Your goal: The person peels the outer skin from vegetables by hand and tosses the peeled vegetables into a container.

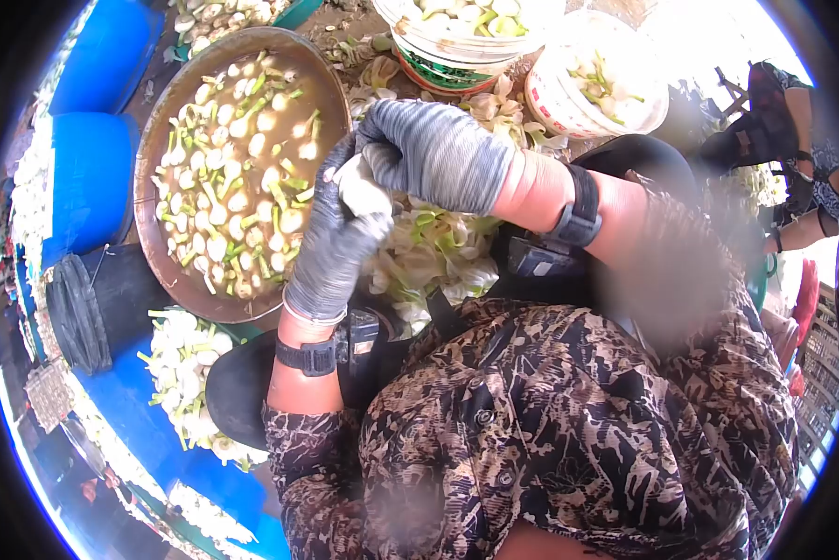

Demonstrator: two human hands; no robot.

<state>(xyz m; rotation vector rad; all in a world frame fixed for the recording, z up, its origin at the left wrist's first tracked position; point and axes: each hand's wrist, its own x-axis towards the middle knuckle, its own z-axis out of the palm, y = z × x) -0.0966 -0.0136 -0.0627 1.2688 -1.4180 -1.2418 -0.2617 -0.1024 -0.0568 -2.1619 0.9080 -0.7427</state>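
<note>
My left hand (331, 243), in a grey glove, is closed around a pale white bulb (362, 191). My right hand (429, 149), in a striped grey glove, presses against the top of the same bulb with its fingers curled. Both hands meet beside the right rim of a large round basin (149, 215). Brown water in the basin holds several peeled bulbs with green stems (219, 177). Loose pale peels (433, 252) lie below my hands, between my legs.
Two white buckets (447, 51) (555, 103) with bulbs stand beyond my hands. Blue barrels (93, 177) and a black container (79, 308) are at the left. More bulbs (191, 373) lie near my left leg. Another person (765, 121) is at the far right.
</note>
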